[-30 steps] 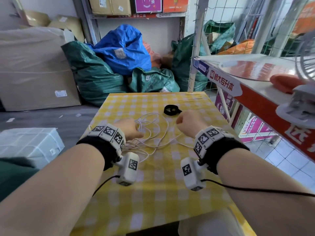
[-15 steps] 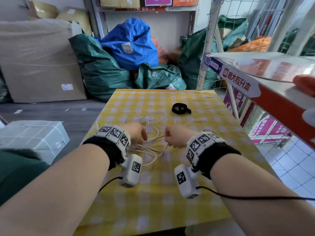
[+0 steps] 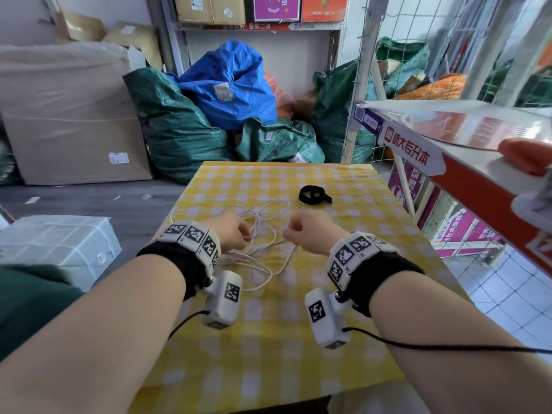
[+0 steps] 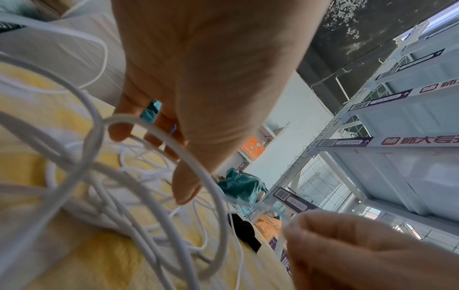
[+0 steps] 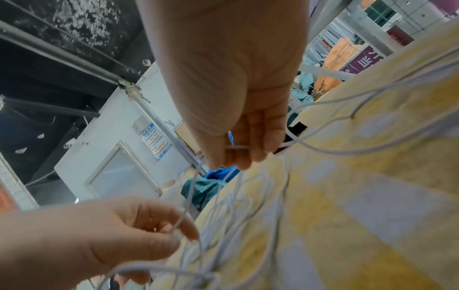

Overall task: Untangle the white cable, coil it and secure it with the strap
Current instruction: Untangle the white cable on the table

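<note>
A tangled white cable (image 3: 266,231) lies in loose loops on the yellow checked table (image 3: 343,348). My left hand (image 3: 243,234) is at the tangle's left side and my right hand (image 3: 291,230) at its right, both with curled fingers. In the right wrist view my right hand (image 5: 231,157) pinches a strand of the cable (image 5: 323,151), and my left hand (image 5: 178,227) pinches another strand lower down. In the left wrist view a cable loop (image 4: 191,162) runs across my left hand (image 4: 154,162). The black strap (image 3: 313,195) lies coiled on the table just beyond the cable, untouched.
A red-and-white shelf unit (image 3: 448,162) with wire mesh stands close along the table's right side. Green and blue sacks (image 3: 227,91) and cardboard boxes (image 3: 68,121) pile up behind the table. A wrapped box (image 3: 56,246) sits on the floor to the left.
My right hand has moved left, closer to my left hand, and now holds a cable strand over the tangle. The left hand has stayed at the tangle.
</note>
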The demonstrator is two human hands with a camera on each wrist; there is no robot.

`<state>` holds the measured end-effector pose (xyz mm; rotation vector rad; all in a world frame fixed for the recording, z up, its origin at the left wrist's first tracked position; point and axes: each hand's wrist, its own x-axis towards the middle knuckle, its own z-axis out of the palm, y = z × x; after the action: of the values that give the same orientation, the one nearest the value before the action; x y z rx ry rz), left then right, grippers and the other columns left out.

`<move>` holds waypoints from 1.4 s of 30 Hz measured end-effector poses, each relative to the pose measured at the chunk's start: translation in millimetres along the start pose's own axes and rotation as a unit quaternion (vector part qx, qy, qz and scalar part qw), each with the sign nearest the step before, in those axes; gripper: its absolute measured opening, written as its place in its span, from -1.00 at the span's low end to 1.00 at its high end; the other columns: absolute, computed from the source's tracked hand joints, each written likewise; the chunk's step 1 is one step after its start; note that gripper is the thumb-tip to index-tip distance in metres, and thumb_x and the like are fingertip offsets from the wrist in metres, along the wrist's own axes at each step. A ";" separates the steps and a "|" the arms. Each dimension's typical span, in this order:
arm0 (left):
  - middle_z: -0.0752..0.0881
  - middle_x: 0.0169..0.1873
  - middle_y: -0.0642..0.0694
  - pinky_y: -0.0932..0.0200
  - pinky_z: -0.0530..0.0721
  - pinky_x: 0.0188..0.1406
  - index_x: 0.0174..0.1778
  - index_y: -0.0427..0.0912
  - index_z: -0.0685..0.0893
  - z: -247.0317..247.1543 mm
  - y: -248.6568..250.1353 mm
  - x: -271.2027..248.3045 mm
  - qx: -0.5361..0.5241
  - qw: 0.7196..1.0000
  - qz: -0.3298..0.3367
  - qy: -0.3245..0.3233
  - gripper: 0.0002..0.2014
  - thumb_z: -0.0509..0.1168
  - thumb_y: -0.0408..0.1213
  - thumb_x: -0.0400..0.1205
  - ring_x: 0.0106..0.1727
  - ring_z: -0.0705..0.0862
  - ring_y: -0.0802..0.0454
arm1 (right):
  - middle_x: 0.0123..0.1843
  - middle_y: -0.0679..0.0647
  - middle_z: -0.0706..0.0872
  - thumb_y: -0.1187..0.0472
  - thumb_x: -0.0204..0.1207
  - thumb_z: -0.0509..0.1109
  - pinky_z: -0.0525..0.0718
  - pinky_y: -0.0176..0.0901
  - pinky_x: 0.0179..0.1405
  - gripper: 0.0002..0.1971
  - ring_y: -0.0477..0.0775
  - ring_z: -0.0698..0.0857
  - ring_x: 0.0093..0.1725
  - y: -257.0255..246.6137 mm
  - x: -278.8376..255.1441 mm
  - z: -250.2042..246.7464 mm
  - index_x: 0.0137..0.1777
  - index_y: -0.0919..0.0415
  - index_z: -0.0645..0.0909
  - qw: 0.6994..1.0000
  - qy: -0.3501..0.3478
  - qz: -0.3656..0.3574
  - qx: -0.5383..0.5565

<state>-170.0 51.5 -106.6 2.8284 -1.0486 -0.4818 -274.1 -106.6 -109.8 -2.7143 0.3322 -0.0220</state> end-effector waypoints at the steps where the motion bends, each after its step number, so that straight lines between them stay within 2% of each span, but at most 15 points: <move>1: 0.67 0.23 -0.05 0.22 0.49 -0.08 0.09 -0.09 0.72 -2.5 -2.7 1.0 -0.005 1.000 0.005 0.011 -0.83 0.29 -0.23 0.63 0.04 0.62 0.02 | -0.14 0.20 0.77 0.07 0.64 0.27 0.67 -0.06 -0.11 -0.67 0.11 0.70 -0.17 1.9 1.3 -5.0 -0.06 0.37 0.69 0.998 0.050 0.012 0.046; 5: 0.71 -0.18 -0.10 0.17 0.48 -0.24 -0.26 -0.13 0.68 -14.4 -19.7 3.5 -0.044 0.996 -0.007 0.072 -0.74 0.21 -0.13 0.68 -0.11 0.64 -0.05 | -0.31 0.14 0.76 0.11 0.64 0.27 0.74 -0.09 -0.22 -0.69 -0.04 0.63 -0.43 12.4 2.4 -23.9 -0.23 0.29 0.69 0.964 0.184 0.078 0.176; 8: 0.68 -0.26 -0.14 0.19 0.44 -0.35 -0.33 -0.18 0.62 -28.2 -30.5 -0.4 -0.106 0.983 -0.035 0.143 -0.67 0.14 -0.18 0.72 -0.19 0.59 -0.05 | -0.37 0.10 0.73 0.17 0.64 0.26 0.75 -0.13 -0.26 -0.70 -0.05 0.63 -0.46 24.4 2.6 -35.1 -0.28 0.24 0.69 0.938 0.220 0.151 0.222; 11: 0.68 -0.22 -0.18 0.09 0.59 -0.21 -0.32 -0.19 0.60 -41.3 -36.8 -3.6 -0.192 0.956 -0.066 0.213 -0.63 0.10 -0.09 0.73 -0.15 0.61 -0.12 | -0.29 0.17 0.79 0.16 0.62 0.23 0.78 -0.02 -0.12 -0.66 0.11 0.76 -0.28 36.8 4.0 -41.1 -0.23 0.32 0.74 0.926 0.240 0.196 0.214; 14: 0.58 -0.25 -0.12 -0.04 0.70 -0.17 -0.30 -0.18 0.53 -51.5 -31.0 -6.7 -0.380 0.898 -0.079 0.207 -0.55 0.04 0.08 0.71 -0.21 0.57 -0.07 | -0.10 0.26 0.80 0.14 0.63 0.21 0.74 0.10 0.04 -0.67 0.25 0.77 -0.03 41.2 3.3 -42.6 -0.06 0.34 0.74 0.929 0.238 0.221 0.175; 18: 0.56 -0.35 -0.18 0.21 0.74 -0.32 -0.31 -0.23 0.45 -64.1 -8.1 -9.9 -0.511 0.840 -0.006 0.181 -0.61 0.04 -0.07 0.75 -0.27 0.68 -0.09 | 0.24 0.29 0.69 0.27 0.58 0.20 0.65 0.06 0.20 -0.66 0.28 0.66 0.21 29.4 0.0 -49.1 0.29 0.33 0.62 0.957 0.169 0.221 0.086; 21: 0.60 -0.38 -0.18 0.18 0.73 -0.17 -0.37 -0.22 0.46 -69.9 12.4 -9.6 -0.491 0.852 0.056 0.173 -0.62 0.07 -0.15 0.75 -0.21 0.68 -0.09 | 0.49 0.17 0.42 0.31 0.50 0.29 0.59 -0.10 0.11 -0.39 0.14 0.54 0.33 14.1 -3.4 -50.2 0.58 0.11 0.32 0.962 0.194 0.163 0.098; 23: 0.65 -0.37 -0.14 0.10 0.67 -0.02 -0.39 -0.20 0.53 -72.5 25.2 -9.8 -0.448 0.874 0.092 0.165 -0.63 0.11 -0.19 0.74 -0.18 0.67 -0.06 | 0.48 0.09 0.35 0.18 0.47 0.39 0.50 -0.16 -0.01 -0.31 0.06 0.53 0.28 -0.8 -7.3 -50.2 0.60 -0.01 0.24 0.965 0.238 0.088 0.071; 26: 0.72 -0.29 -0.08 0.22 0.58 -0.05 -0.30 -0.19 0.65 -74.9 42.6 -13.2 -0.369 0.911 0.129 0.133 -0.76 0.21 -0.32 0.67 -0.20 0.66 0.11 | 0.40 0.05 0.40 0.03 0.40 0.50 0.52 -0.15 0.09 -0.17 0.02 0.52 0.26 -15.0 -5.3 -49.5 0.63 -0.08 0.17 0.961 0.262 -0.028 0.081; 28: 0.71 -0.25 -0.10 0.14 0.57 0.00 -0.25 -0.22 0.66 -73.7 52.5 -14.8 -0.360 0.914 0.157 0.105 -0.84 0.24 -0.43 0.62 -0.15 0.65 0.04 | 0.35 0.04 0.47 0.00 0.36 0.54 0.55 -0.10 0.15 -0.16 -0.01 0.53 0.26 -21.2 -2.9 -49.4 0.61 -0.12 0.21 0.955 0.262 -0.083 0.109; 31: 0.67 -0.23 -0.09 0.04 0.61 0.08 -0.20 -0.23 0.64 -66.5 61.3 -13.9 -0.386 0.899 0.184 0.091 -0.83 0.23 -0.53 0.61 -0.12 0.63 -0.02 | 0.03 -0.05 0.71 -0.05 0.37 0.54 0.62 -0.13 0.01 -0.47 -0.07 0.66 0.01 -17.3 0.3 -47.0 0.35 -0.08 0.56 0.955 0.241 -0.123 0.125; 34: 0.62 -0.22 -0.09 0.02 0.67 0.02 -0.05 -0.22 0.58 -58.9 60.5 -8.2 -0.384 0.901 0.157 0.128 -0.96 0.22 -0.38 0.67 -0.18 0.66 -0.03 | -0.40 -0.16 0.58 -0.20 0.45 0.43 0.47 -0.25 -0.37 -0.71 -0.21 0.53 -0.39 -1.4 1.1 -47.5 -0.05 -0.02 0.72 0.966 0.215 -0.070 0.127; 37: 0.57 -0.12 -0.10 0.02 0.71 -0.03 0.10 -0.20 0.47 -51.3 52.4 -1.1 -0.337 0.924 0.099 0.151 -0.84 0.25 -0.25 0.67 -0.13 0.71 -0.07 | -0.51 -0.05 0.48 -0.21 0.59 0.22 0.39 -0.19 -0.45 -0.50 -0.07 0.45 -0.50 14.8 0.2 -49.0 -0.47 0.10 0.46 0.969 0.227 0.037 0.093; 39: 0.59 -0.15 -0.09 0.05 0.70 -0.11 0.10 -0.22 0.49 -44.4 46.1 0.9 -0.290 0.948 0.060 0.116 -0.84 0.23 -0.24 0.68 -0.18 0.67 -0.03 | -0.48 0.03 0.50 -0.22 0.65 0.07 0.32 -0.21 -0.50 -0.43 0.01 0.48 -0.47 23.3 -2.3 -51.1 -0.48 0.16 0.39 0.960 0.243 0.124 0.068; 42: 0.66 -0.18 -0.04 0.19 0.62 -0.22 0.14 -0.26 0.59 -25.5 38.5 2.8 -0.206 0.977 0.038 -0.047 -0.79 0.20 -0.22 0.69 -0.21 0.65 0.06 | -0.34 0.06 0.51 -0.24 0.68 -0.11 0.23 -0.18 -0.51 -0.39 0.02 0.48 -0.39 32.2 -7.1 -52.0 -0.29 0.22 0.49 0.946 0.240 0.213 0.046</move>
<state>-183.8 19.7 -75.9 2.4151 -0.9375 -0.7355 -291.6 -153.9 -74.6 -2.4566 1.0224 -0.5652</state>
